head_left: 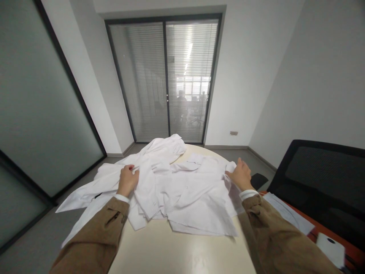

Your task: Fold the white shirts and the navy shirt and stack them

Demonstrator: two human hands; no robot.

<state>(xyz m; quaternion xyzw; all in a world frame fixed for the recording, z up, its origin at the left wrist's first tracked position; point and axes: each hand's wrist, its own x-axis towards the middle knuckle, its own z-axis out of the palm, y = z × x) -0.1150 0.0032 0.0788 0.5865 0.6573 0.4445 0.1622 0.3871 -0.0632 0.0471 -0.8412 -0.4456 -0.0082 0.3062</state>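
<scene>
Grey walls [313,76] and a tall glass door [164,80] with blinds stand behind our round cream desk [182,253]. We have a big heap of white button shirts [182,190] in the middle of the desk, and it hangs over the far edge and the left edge. Our left hand [127,179] is on the left part of the heap, and its fingers [129,167] are curled shut on a fold of cloth. Our right hand [241,175] is on the right part of the heap, near the right edge of the desk. Its fingers [239,165] are spread on the cloth, and we cannot tell if they pinch it. Brown sleeves [94,236] cover our arms. Soft cloth slips easily, so we think a firm pinch on one edge works best, with the other hand keeping the cloth flat.
</scene>
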